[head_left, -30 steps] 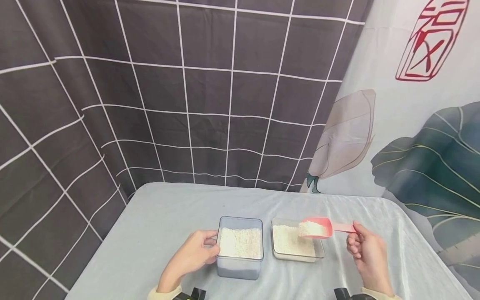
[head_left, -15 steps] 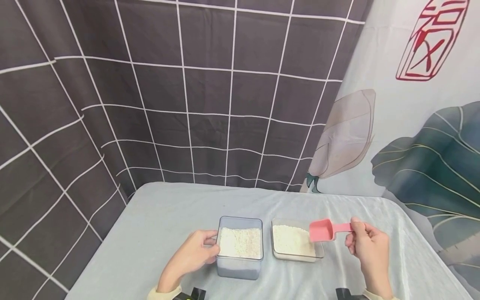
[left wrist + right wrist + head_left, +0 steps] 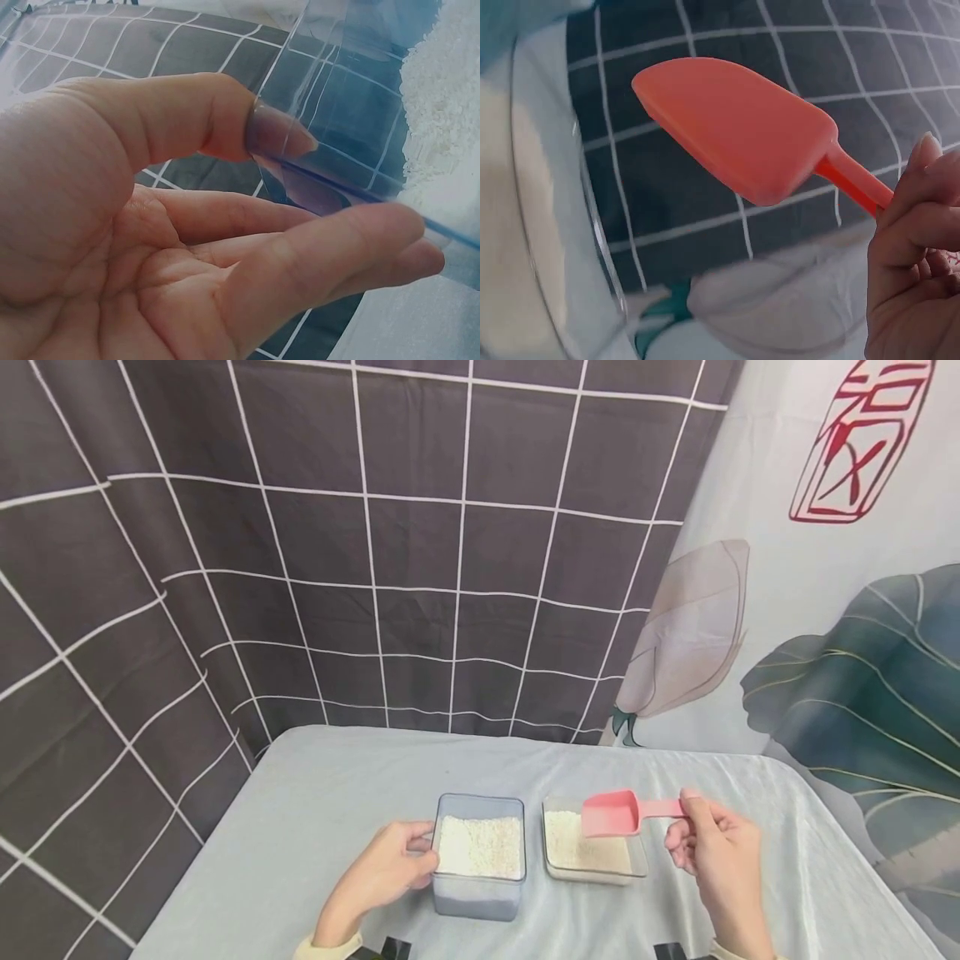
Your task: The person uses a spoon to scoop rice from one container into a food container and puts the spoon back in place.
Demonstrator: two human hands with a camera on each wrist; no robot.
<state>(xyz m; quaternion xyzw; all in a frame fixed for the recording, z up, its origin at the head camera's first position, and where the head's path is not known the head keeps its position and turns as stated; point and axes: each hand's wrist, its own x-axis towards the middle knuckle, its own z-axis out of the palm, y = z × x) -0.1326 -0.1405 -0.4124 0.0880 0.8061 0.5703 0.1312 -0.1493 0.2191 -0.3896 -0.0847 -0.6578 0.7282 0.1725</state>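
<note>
Scoop (image 3: 611, 816): has moved left in the head view since half a second ago, your right hand (image 3: 723, 860) with it; a second ago the bowl carried a white load, now its pink inner face shows
Scoop position: lower right of the head view, held raised, bowl overlapping the upper right part of the tray (image 3: 637, 860); the right wrist view shows its underside, clear of the tray wall
Handle (image 3: 663, 808): points right; your right hand pinches it between thumb and fingers
Left hand (image 3: 390, 860): yours grips the left side of the blue container (image 3: 476, 897), thumb and fingers at the wall
Both hands: apart from each other, one at each side of the two vessels
Blue container: lower centre of the head view, upright, white grains (image 3: 480, 847) inside, level below the rim
Tray: clear, just right of the blue container, not touching it; pale grains (image 3: 592, 858) inside
Table cover (image 3: 337, 793): pale blue-grey cloth, lower part of the frame, under both vessels
Curtain (image 3: 412, 543): dark with white grid lines, upper left to upper centre
Printed hanging (image 3: 780, 552): white, right side; red seal mark (image 3: 858, 452) at upper right
</note>
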